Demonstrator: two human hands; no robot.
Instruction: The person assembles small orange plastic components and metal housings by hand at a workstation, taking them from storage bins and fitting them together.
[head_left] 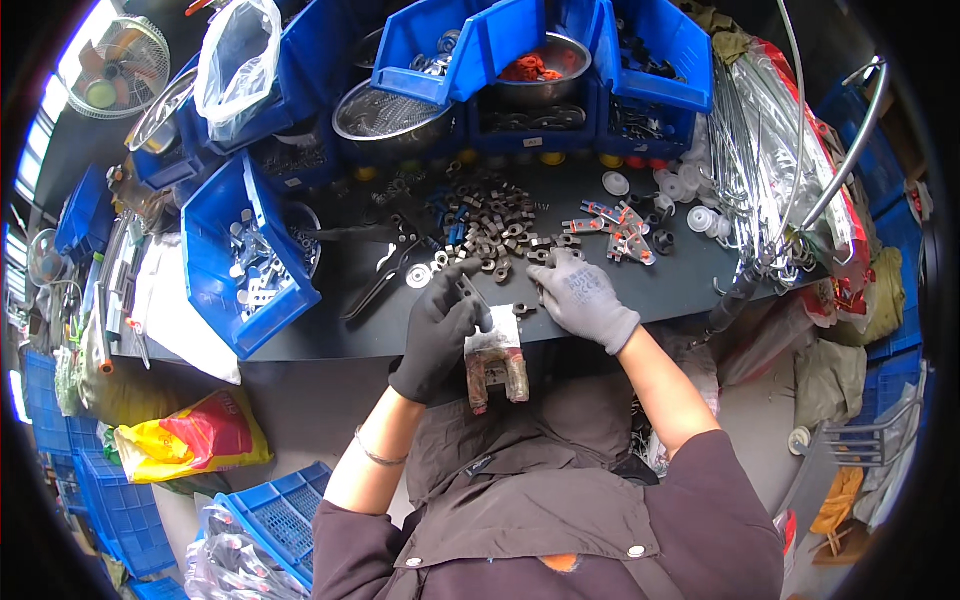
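Far to the left, a blue bin (245,255) sits tilted on the dark workbench (600,290), its open mouth holding pale metal fittings. Just right of it, a pair of black pliers (380,285) lies on the bench, its long axis running from lower left to upper right.

The person's left hand (438,335), in a dark glove, is curled around the top of a small metal bracket (495,368) at the near edge of the bench. The fingers are closed on it, with a thin metal piece poking up and left from between them. The bracket hangs below the hand with its long axis roughly vertical: a pale, worn upper part under the glove and two rusty reddish legs pointing down toward the person's lap. It sits just over the bench edge, in front of the dark apron (520,470).

To the right, the right hand (582,295), in a grey glove, lies palm down on the bench with its fingers spread loosely and reaching toward the pile of small dark nuts (495,225). The fingertips touch the near fringe of that pile; whether they pinch one piece I cannot tell. The two hands are near each other but not touching.

Further right lie a few red and blue clips (615,225), then white plastic caps (690,195), and at the far right a bundle of bent wire rods (770,150) leaning over the bench end.
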